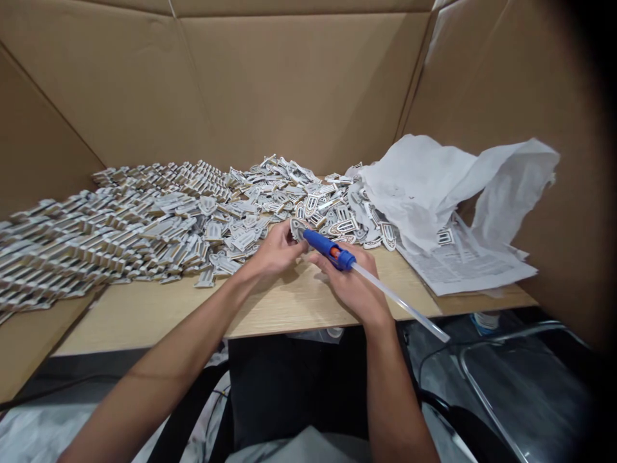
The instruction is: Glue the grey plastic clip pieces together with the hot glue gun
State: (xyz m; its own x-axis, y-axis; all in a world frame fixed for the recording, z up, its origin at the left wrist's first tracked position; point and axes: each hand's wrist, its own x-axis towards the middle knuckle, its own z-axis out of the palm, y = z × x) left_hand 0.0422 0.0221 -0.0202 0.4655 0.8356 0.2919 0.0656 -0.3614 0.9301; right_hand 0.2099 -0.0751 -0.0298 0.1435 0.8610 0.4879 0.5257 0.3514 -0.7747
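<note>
My right hand (354, 283) is wrapped round a blue hot glue gun (321, 244), and a long clear glue stick (402, 302) sticks out of its back end toward me. Between the fingers of my left hand (279, 249) is a small grey-white arch-shaped cutout piece (297, 227). The gun's nozzle end is at this piece; whether they touch I cannot tell. Just beyond both hands lies a loose heap of similar cutout pieces (274, 186), some with brown patterned faces up.
Stacked rows of the pieces (58, 251) cover the table's left side. Crumpled white paper (424, 186) lies on printed sheets (463, 263) at the right. Cardboard walls (299, 83) enclose the wooden table (159, 315). A metal-framed chair (482, 386) is below right.
</note>
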